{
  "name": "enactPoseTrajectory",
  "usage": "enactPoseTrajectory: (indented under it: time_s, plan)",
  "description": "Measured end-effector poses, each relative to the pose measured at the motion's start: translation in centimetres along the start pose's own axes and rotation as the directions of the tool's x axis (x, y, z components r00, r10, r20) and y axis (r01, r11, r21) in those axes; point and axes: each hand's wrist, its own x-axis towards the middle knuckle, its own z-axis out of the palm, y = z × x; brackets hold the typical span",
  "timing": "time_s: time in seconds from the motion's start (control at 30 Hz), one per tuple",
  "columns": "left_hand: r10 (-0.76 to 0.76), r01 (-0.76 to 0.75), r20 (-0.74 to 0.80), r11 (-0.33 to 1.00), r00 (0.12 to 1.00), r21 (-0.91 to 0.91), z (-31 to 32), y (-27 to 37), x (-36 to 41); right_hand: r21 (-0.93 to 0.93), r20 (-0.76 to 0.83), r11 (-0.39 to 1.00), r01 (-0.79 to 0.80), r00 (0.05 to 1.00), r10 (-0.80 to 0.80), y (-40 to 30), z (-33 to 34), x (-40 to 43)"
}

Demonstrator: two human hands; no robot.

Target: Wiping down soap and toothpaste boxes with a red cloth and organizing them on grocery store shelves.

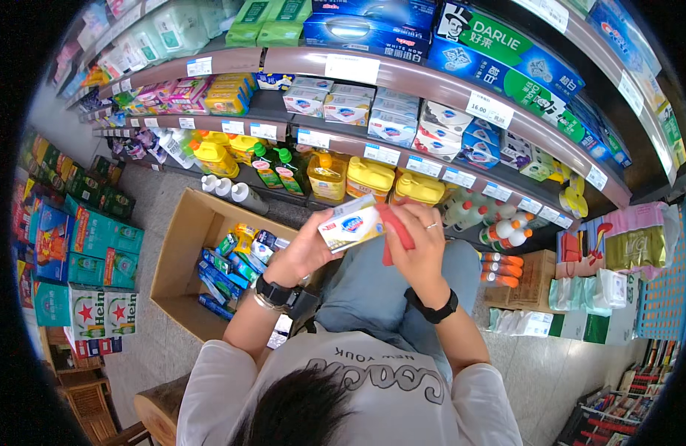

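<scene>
My left hand (309,248) grips one end of a white Safeguard soap box (351,224), held tilted above my lap. In my right hand (415,234) is a red cloth (396,231), pressed against the box's other end. Beyond both hands, similar boxed soaps (393,125) are stacked on a low shelf. Left of my legs stands an open cardboard box (178,273) with toothpaste boxes (217,281) and other small packs lying in it.
Yellow detergent jugs (368,175) and green bottles (290,173) line the bottom shelf. White bottles (245,195) stand behind the cardboard box. Beer cartons (100,312) are stacked at the left. Orange-capped bottles (502,270), a brown carton (535,276) and a blue basket (661,284) are at the right.
</scene>
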Motion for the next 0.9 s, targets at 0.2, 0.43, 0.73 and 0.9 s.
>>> enactPoseTrajectory:
  time_s: [0.2,0.43,0.73,0.9]
  plan:
    - [0.023,-0.024,-0.009,0.999,1.0,-0.038,0.0,-0.4,0.1,-0.004,0.083,1.0,0.008,0.996,-0.008,-1.5,0.9,-1.6]
    - [0.087,-0.085,0.025,0.994,0.996,-0.069,0.4,0.4,0.1,0.055,0.132,0.995,-0.08,0.989,0.072,-0.1,-0.2,-3.6]
    - [-0.009,0.007,0.04,0.999,0.999,0.048,1.2,-2.0,0.3,0.053,-0.152,0.995,-0.082,0.984,0.089,-0.1,-1.4,-0.7]
    - [-0.02,0.018,0.046,0.999,0.999,0.028,1.6,-2.3,0.4,0.005,-0.125,0.999,-0.046,0.991,0.046,0.1,-1.6,-1.5]
